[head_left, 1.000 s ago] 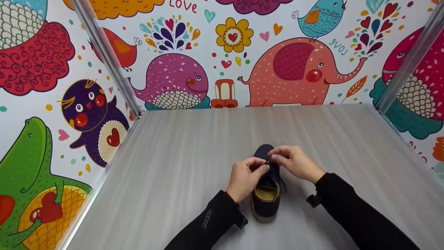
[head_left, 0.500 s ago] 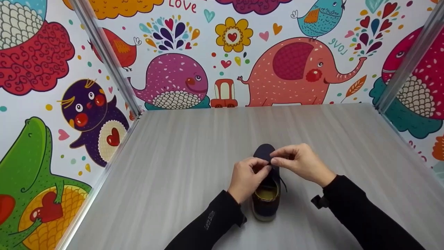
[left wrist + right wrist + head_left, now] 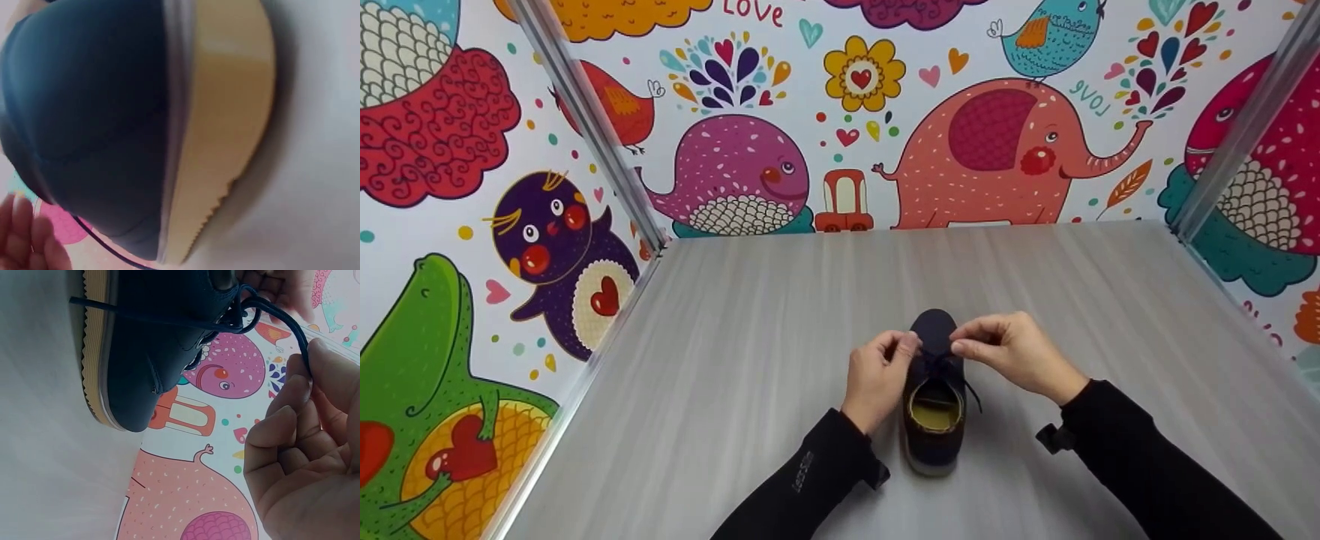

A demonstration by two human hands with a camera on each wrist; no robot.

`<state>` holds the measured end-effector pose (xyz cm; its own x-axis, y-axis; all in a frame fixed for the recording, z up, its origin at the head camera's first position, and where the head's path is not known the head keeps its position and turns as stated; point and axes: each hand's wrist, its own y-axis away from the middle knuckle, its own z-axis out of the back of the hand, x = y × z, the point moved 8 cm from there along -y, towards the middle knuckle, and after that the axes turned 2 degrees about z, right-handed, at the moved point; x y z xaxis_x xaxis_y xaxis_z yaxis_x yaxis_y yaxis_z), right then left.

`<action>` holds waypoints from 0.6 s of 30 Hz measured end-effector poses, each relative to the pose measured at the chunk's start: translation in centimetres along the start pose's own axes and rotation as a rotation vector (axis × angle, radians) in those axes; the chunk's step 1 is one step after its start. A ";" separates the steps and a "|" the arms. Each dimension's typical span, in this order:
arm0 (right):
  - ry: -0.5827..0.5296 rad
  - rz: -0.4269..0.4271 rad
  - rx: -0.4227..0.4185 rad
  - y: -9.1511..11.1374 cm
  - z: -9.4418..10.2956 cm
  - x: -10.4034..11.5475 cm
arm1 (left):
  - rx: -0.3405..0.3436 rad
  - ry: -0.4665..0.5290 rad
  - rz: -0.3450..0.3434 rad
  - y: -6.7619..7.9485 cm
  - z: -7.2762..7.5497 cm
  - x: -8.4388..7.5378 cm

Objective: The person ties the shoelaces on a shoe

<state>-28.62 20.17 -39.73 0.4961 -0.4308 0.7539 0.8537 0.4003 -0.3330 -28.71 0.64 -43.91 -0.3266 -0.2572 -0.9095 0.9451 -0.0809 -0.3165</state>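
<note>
A dark navy shoe [image 3: 936, 442] with a pale sole stands on the table, its toe facing away and its yellowish insole [image 3: 936, 415] showing. Thumb and forefinger of my right hand [image 3: 1024, 356] pinch a loop of dark shoelace [image 3: 284, 318], drawn taut from the knot. On the other side, my left hand [image 3: 877, 379] has thumb and forefinger together beside the laces; the lace between those fingertips is mostly hidden. A loose lace end [image 3: 140, 318] hangs over the shoe's right side. In the left wrist view, the toe [image 3: 95, 112] fills much of the frame.
The grey wood-look table [image 3: 735, 322] stretches around the shoe. Printed panels with cartoon animals, such as an elephant [image 3: 982, 187], close off the back and sides. Metal corner posts [image 3: 592, 120] stand at the back corners.
My hands were close together over the laces and are now apart. The left hand has moved left; the right moved slightly right earlier. The laced opening of the shoe is now uncovered.
</note>
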 end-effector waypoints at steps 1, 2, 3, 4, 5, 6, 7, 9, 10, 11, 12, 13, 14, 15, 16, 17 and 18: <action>-0.002 -0.001 -0.001 0.0 0.0 0.0 | -0.013 0.000 0.025 -0.1 0.2 0.2; -0.003 -0.001 -0.001 0.0 0.0 -0.1 | -0.020 -0.010 0.050 -0.2 0.3 0.4; -0.003 -0.001 -0.001 0.0 0.0 -0.1 | -0.024 -0.031 0.069 -0.3 0.4 0.6; -0.001 -0.001 -0.002 0.1 0.0 -0.1 | -0.024 -0.066 0.085 -0.3 0.5 0.7; -0.003 -0.002 -0.002 0.1 0.0 -0.1 | -0.025 -0.119 0.094 -0.4 0.5 0.7; -0.004 -0.005 -0.001 0.1 0.0 -0.1 | -0.022 -0.176 0.100 -0.4 0.6 0.8; -0.006 -0.006 0.003 0.1 0.0 -0.1 | -0.017 -0.230 0.105 -0.5 0.6 0.8; -0.008 -0.010 0.013 0.2 -0.1 0.0 | -0.007 -0.338 0.115 -0.6 0.6 0.7; -0.010 -0.012 0.017 0.2 -0.2 0.0 | 0.000 -0.386 0.117 -0.6 0.6 0.7; -0.012 -0.014 0.020 0.2 -0.2 0.0 | 0.006 -0.429 0.117 -0.7 0.6 0.6; -0.013 -0.015 0.023 0.2 -0.2 0.0 | 0.015 -0.453 0.120 -0.8 0.6 0.5; -0.015 -0.015 0.026 0.3 -0.3 0.0 | 0.025 -0.474 0.123 -0.8 0.5 0.5; -0.016 -0.015 0.026 0.3 -0.3 0.0 | 0.035 -0.487 0.129 -0.9 0.4 0.4; -0.016 -0.014 0.026 0.3 -0.3 -0.1 | 0.044 -0.497 0.130 -1.1 0.4 0.4; -0.017 -0.013 0.027 0.3 -0.3 -0.1 | 0.054 -0.500 0.134 -1.2 0.3 0.3; -0.017 -0.012 0.028 0.3 -0.4 -0.1 | 0.062 -0.500 0.139 -1.4 0.2 0.3; -0.020 -0.012 0.031 0.3 -0.5 -0.1 | 0.072 -0.496 0.146 -1.5 0.1 0.4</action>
<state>-28.37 19.97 -40.18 0.4826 -0.4198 0.7686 0.8540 0.4201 -0.3068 -30.28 0.58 -43.72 -0.1648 -0.6950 -0.6998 0.9844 -0.0716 -0.1607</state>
